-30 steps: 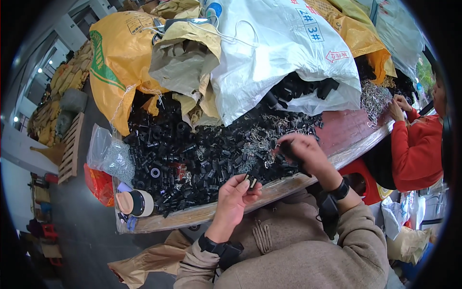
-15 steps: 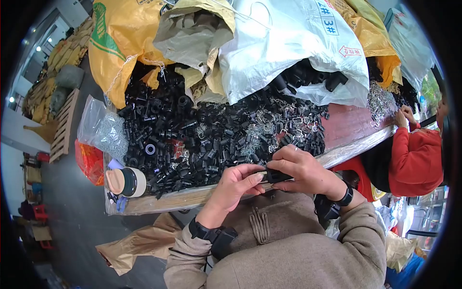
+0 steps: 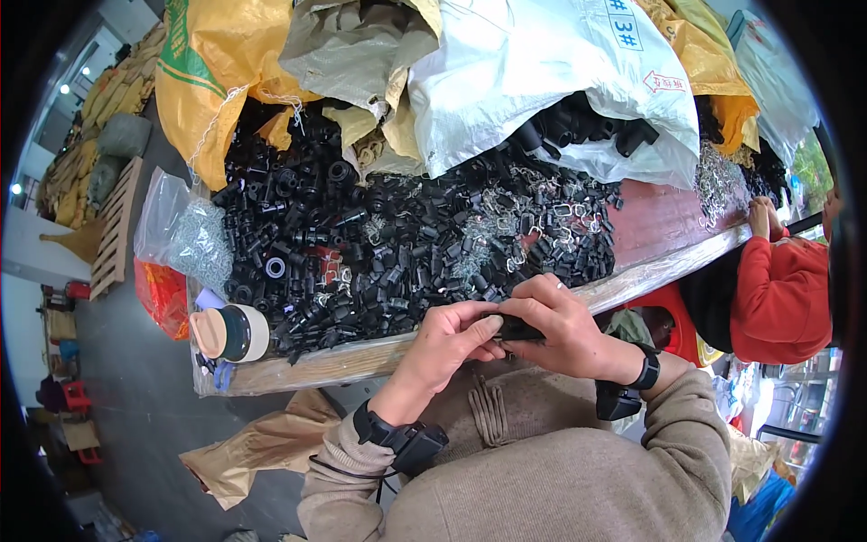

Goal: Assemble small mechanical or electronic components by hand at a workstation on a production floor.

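Observation:
Close to my body, at the table's front edge, both hands meet on a small black plastic part (image 3: 521, 330). My left hand (image 3: 444, 348) is closed, its thumb and fingers pinching the part's left end. From the other side, the fingers of my right hand (image 3: 571, 334) curl around the right end. Much of the part is covered by my fingers, so its exact kind cannot be made out. Just beyond my hands spreads a heap of black plastic fittings (image 3: 388, 271), with silvery wire clips (image 3: 567, 215) scattered over its right side.
A white sack (image 3: 533, 63) with black parts in its mouth and a yellow sack (image 3: 203, 63) rise at the back. A lidded cup (image 3: 246, 334) stands at the left corner beside a clear bag of small metal pieces (image 3: 200, 244). At right sits a person in red (image 3: 781, 298).
My left thumb has shifted over the part's left end, covering a pale bit that showed there before. Both hands stay together on the part. The view has moved slightly.

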`<state>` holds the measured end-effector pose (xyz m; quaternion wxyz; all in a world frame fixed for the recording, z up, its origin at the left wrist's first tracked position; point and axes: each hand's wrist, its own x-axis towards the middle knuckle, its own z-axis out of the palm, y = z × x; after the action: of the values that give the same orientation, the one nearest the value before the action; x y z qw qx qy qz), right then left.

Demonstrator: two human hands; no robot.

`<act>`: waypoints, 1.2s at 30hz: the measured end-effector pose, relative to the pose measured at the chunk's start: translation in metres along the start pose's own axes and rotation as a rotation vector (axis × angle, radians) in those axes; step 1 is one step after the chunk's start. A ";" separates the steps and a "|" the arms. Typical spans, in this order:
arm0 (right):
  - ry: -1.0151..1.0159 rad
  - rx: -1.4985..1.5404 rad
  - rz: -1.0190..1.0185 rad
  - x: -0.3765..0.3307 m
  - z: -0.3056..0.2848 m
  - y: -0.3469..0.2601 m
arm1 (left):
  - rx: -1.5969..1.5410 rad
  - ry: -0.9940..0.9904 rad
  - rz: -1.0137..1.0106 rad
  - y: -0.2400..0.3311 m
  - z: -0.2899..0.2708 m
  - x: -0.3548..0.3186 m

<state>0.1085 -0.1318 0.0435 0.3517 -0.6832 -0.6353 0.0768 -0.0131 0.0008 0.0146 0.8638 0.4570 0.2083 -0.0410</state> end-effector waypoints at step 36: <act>-0.320 1.009 0.111 -0.014 0.005 0.030 | -0.086 -0.026 -0.066 -0.010 -0.007 0.004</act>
<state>0.1272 -0.1407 0.0176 0.5306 -0.4416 -0.5281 0.4945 -0.0148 0.0014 0.0019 0.8836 0.4116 0.2133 -0.0664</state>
